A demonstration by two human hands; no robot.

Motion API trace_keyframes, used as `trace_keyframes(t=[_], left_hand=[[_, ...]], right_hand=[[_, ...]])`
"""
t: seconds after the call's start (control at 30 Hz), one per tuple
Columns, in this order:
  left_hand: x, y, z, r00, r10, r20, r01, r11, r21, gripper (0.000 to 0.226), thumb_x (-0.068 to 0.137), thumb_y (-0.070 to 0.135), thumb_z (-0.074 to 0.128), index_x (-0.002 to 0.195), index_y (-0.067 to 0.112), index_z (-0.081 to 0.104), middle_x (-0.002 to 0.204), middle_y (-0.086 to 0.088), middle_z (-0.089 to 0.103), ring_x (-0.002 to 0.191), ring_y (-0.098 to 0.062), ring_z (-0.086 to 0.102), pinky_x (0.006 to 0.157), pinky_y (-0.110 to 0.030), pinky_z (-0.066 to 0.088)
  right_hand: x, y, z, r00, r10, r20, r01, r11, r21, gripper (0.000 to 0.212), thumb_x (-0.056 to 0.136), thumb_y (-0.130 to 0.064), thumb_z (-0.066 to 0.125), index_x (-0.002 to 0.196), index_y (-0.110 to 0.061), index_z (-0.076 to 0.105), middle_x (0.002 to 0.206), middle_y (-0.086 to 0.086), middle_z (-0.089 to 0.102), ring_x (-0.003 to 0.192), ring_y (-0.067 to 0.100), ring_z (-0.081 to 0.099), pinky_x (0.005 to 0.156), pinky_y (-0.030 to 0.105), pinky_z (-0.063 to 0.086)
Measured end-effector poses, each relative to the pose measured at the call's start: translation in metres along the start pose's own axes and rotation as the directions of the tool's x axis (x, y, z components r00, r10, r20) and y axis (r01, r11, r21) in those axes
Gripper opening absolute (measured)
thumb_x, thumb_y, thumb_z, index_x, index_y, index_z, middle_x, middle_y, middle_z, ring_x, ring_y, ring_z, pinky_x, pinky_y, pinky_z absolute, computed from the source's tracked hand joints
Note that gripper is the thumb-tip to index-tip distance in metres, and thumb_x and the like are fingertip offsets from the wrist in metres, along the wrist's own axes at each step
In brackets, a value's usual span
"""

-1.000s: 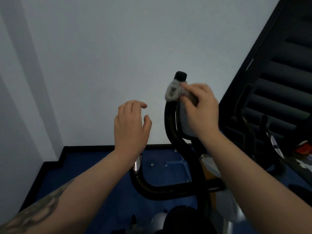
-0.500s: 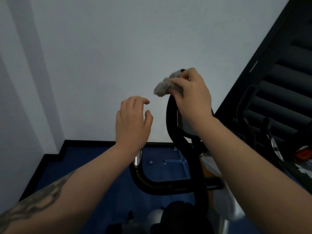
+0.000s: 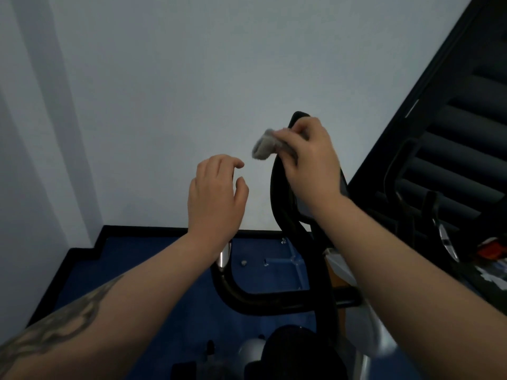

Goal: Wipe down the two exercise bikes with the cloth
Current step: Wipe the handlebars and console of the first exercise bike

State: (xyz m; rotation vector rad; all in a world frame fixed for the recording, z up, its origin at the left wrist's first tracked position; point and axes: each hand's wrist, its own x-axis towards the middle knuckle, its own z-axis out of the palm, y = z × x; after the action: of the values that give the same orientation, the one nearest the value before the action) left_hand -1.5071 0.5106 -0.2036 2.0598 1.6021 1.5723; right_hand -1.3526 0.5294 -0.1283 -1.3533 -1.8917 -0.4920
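A black exercise bike (image 3: 277,298) stands right in front of me, its curved handlebar rising to a tip near the wall. My right hand (image 3: 311,163) grips a bunched grey cloth (image 3: 264,145) against the upper end of that handlebar. One end of the cloth sticks out to the left of my fingers. My left hand (image 3: 216,196) hovers in the air just left of the handlebar with loosely curled fingers, holding nothing. A second bike's dark handlebars (image 3: 397,187) show at the right.
A pale wall (image 3: 164,91) closes the space ahead and to the left. Blue floor (image 3: 153,272) with a black border lies below. A dark slatted structure (image 3: 461,119) fills the right side. An orange object (image 3: 492,249) sits low at the right edge.
My right hand slid the cloth up from below the handlebar tip to its upper end and has stayed there since. My left hand stays hovering beside it.
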Motion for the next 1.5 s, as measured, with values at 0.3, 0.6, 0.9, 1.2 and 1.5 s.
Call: trace_keyframes(t=[0.3,0.6,0.9,1.2,1.5], left_hand=[[0.000,-0.001,0.000,1.000,0.013,-0.004,-0.013,1.000,-0.009,0.022,0.092,0.011,0.055,0.113,0.013,0.060,0.115,-0.001,0.058,0.111,-0.021,0.049,0.084,-0.037,0.044],[-0.003,0.000,0.000,1.000,0.009,0.010,-0.009,1.000,0.008,0.023,0.092,0.012,0.055,0.115,0.013,0.058,0.119,-0.002,0.057,0.114,-0.022,0.047,0.085,-0.033,0.040],[-0.002,0.001,0.000,1.000,-0.006,0.006,0.006,1.000,0.007,0.023,0.093,0.011,0.053,0.115,0.014,0.059,0.118,-0.001,0.058,0.114,-0.020,0.048,0.086,-0.038,0.045],[-0.003,0.000,-0.001,1.000,-0.002,0.009,0.001,1.000,0.014,0.025,0.093,0.010,0.052,0.117,0.013,0.059,0.122,-0.001,0.058,0.116,-0.021,0.049,0.089,-0.040,0.045],[-0.008,0.005,-0.005,0.997,-0.022,0.073,0.013,0.993,0.121,0.038,0.094,0.011,0.051,0.133,0.013,0.053,0.145,-0.005,0.046,0.132,-0.022,0.041,0.099,-0.039,0.040]], right_hand=[[-0.028,0.017,-0.011,0.905,0.119,0.410,-0.247,0.928,0.277,0.019,0.089,-0.015,0.067,0.107,-0.019,0.072,0.103,-0.002,0.048,0.091,0.001,0.049,0.088,0.012,0.038],[-0.058,-0.003,0.002,0.961,0.188,0.203,-0.239,0.934,0.267,0.026,0.090,-0.008,0.064,0.114,-0.016,0.070,0.111,0.002,0.046,0.101,0.003,0.047,0.092,0.007,0.035],[-0.012,0.013,-0.014,0.942,0.221,0.251,-0.276,0.938,0.208,0.019,0.086,-0.019,0.069,0.104,-0.026,0.070,0.104,-0.001,0.057,0.097,0.012,0.054,0.081,0.017,0.035],[-0.037,0.023,-0.047,0.713,-0.021,0.701,-0.294,0.899,0.326,0.026,0.084,-0.019,0.074,0.092,-0.043,0.066,0.098,-0.014,0.059,0.093,0.001,0.059,0.086,0.013,0.043],[-0.077,0.011,-0.024,0.924,0.124,0.361,-0.253,0.908,0.335,0.024,0.089,-0.015,0.067,0.112,-0.019,0.071,0.101,-0.005,0.055,0.093,0.008,0.054,0.084,0.023,0.043]])
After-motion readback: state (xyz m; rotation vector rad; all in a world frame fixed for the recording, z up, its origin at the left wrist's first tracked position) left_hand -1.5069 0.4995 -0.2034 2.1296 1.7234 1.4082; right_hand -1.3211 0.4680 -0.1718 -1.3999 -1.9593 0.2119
